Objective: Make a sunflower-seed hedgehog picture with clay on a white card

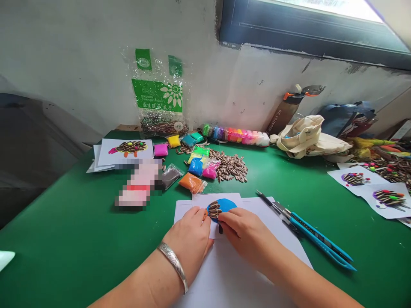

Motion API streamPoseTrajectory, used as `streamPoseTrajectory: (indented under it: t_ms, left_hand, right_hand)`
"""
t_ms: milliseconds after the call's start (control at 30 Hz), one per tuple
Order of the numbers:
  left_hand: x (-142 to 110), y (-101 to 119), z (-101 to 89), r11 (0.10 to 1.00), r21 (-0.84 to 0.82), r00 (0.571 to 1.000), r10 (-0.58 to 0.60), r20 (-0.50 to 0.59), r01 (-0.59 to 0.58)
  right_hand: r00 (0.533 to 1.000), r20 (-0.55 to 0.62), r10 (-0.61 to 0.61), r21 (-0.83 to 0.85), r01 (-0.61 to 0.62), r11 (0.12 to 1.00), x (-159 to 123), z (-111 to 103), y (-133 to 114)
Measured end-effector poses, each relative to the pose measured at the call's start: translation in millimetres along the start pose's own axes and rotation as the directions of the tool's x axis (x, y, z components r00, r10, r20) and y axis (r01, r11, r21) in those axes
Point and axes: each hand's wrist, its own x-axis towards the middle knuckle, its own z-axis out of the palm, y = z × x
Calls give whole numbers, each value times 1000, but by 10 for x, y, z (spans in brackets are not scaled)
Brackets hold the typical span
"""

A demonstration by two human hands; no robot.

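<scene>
On a small white paper [201,199] lies a clay figure with a flat blue body [227,205]. Striped sunflower seeds [214,209] overlap in rows on its left part, and a bit of orange clay shows at its left end. My left hand [189,229], with a silver bangle at the wrist, is closed at the paper's left side, its fingertips against the orange end. My right hand [242,229] is in a pinch at the body's lower edge, beside the seeds; whatever is between its fingertips is hidden. A short dark piece [220,228] shows below the body.
Larger white sheets [224,273] lie beneath. A blue tool [321,239] and black pen [266,199] are at right. Clay packets [192,183], a seed pile [231,167] and a seed bag [160,102] stand farther back. Finished pictures [125,152] lie left, others [388,199] right.
</scene>
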Motion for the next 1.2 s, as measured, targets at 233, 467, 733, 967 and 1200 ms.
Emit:
streamPoseTrajectory:
  t_ms: [233,467,733,967,1200]
  left_hand:
    - [-8,2,5,1000,8,1000,-4,3,4]
    - [-2,2,1,1000,-6,1000,1,-18,-1]
    - [-2,-16,45,1000,6,999,9,-33,-8]
    - [-7,23,34,1000,5,1000,-3,-30,3]
    - [-3,46,37,1000,12,1000,-18,-16,18]
  right_hand:
    - [986,-11,-169,-211,163,964,-35,-65,-15]
    - [983,-53,-173,-104,167,980,3,-44,-4]
    - [985,-101,-143,-158,126,979,4,85,8]
    - [980,-113,-163,-185,140,973,22,123,-37]
    - [995,-77,-65,-78,59,995,15,123,15]
